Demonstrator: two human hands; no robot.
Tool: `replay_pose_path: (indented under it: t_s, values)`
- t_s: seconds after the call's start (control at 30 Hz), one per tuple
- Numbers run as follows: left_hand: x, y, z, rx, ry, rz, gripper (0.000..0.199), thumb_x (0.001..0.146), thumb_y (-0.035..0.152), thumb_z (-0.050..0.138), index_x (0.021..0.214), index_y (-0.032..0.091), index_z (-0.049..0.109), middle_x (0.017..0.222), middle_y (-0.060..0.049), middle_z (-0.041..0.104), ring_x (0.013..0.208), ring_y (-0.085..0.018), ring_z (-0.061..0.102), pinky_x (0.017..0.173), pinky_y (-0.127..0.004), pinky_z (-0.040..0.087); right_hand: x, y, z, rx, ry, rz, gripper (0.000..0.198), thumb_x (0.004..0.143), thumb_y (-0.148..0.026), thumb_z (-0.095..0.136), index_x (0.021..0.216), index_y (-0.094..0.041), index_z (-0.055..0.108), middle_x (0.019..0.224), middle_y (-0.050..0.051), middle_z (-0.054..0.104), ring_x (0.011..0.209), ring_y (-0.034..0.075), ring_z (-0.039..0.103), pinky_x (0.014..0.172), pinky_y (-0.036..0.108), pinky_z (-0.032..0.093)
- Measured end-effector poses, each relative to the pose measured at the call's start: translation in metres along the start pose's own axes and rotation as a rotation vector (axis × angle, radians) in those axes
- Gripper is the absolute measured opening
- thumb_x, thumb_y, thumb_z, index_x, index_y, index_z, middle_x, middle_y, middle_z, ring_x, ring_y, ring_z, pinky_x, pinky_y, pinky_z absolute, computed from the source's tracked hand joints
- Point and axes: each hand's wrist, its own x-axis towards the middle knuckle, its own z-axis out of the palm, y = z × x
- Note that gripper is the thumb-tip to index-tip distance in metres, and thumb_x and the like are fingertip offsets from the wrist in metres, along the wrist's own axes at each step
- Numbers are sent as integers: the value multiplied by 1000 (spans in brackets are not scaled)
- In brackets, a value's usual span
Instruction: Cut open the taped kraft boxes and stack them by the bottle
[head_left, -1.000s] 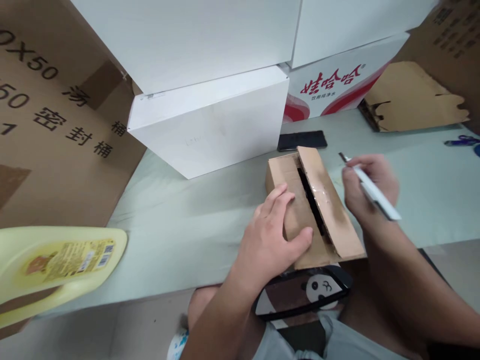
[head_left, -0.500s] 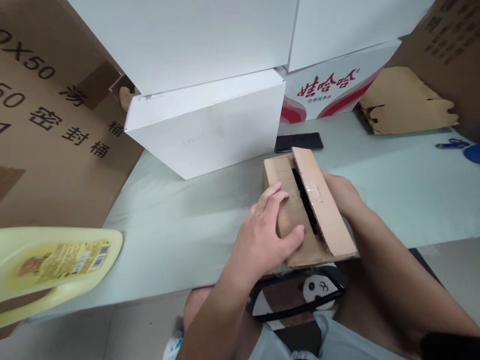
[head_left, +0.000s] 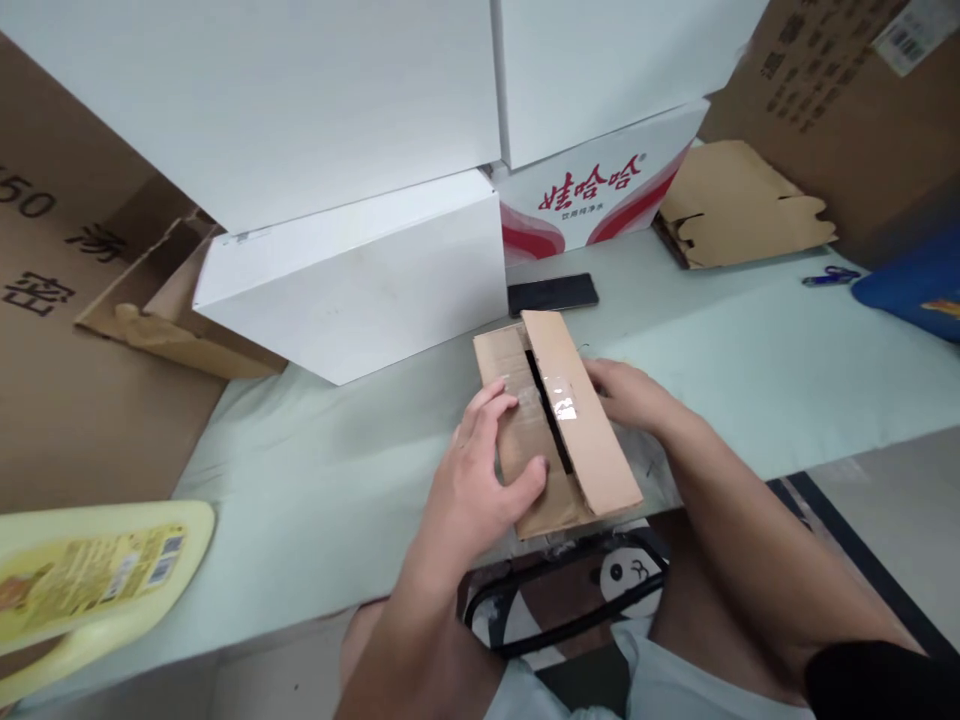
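A small brown cardboard box (head_left: pixel 517 440) sits near the front edge of the table, its two top flaps tilted with a dark slot between them. Clear tape shows on the right flap (head_left: pixel 574 410). My left hand (head_left: pixel 480 470) grips the box from the left, its thumb and fingertips pressing on the left flap. At the box's right side is my right hand (head_left: pixel 630 395); its fingertips go out of sight behind the raised right flap, so what they grip cannot be seen.
Behind the box lie a black phone (head_left: pixel 553 294) and white cartons (head_left: pixel 360 290). To the right are flattened cardboard (head_left: pixel 750 205), a purple-handled tool (head_left: pixel 831 276) and a blue container (head_left: pixel 919 285). A yellow bottle (head_left: pixel 97 580) lies at left, before a large brown carton (head_left: pixel 97 400).
The view has swung to the right, so everything sits further left. More of my right hand shows beside the box, and the slot between the flaps looks narrower. My left hand keeps its hold.
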Motion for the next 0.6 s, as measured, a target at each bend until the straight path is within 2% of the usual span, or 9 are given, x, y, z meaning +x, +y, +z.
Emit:
replay_pose_path:
  t_s: [0.1,0.17,0.27,0.37,0.5,0.6]
  values:
    - [1,-6,1,24,9,61,51,91,36,60,138,25,44,165,-17,40,148,-35,47,117,-59,46,1,-5,-5,100,85,43,38,95,-31,51,126,-18,69,92,8,76,76,23,70,73,35,54]
    - [1,-8,0,39,21,104,51,93,34,58,141,25,43,164,-18,40,150,-35,45,118,-60,45,0,-10,-8,200,164,52,44,100,-38,41,132,-17,62,104,11,74,79,22,71,71,35,56]
    - [-2,-3,-5,136,58,148,43,91,21,53,134,25,54,167,-16,36,156,-38,35,122,-66,37,-3,-16,-12,431,274,-25,44,97,-43,46,131,-19,59,117,13,70,95,23,72,77,37,58]
    - [-7,13,-10,208,25,152,38,88,13,51,122,24,64,168,-13,33,157,-40,31,124,-68,31,-6,-19,-12,554,318,-55,39,92,-42,55,123,-20,62,114,13,70,100,25,70,81,40,58]
    - [-10,29,-13,143,-79,51,27,90,30,63,115,23,70,165,-15,28,156,-42,34,120,-61,42,-7,-15,-7,548,298,-4,35,90,-38,59,120,-21,64,114,13,71,98,25,69,77,38,58]
    - [-11,17,-22,36,8,-67,30,80,36,77,105,23,73,164,-12,28,148,-42,45,114,-55,50,-7,-12,-4,551,295,1,34,89,-37,59,119,-22,65,114,12,71,99,24,69,77,37,58]
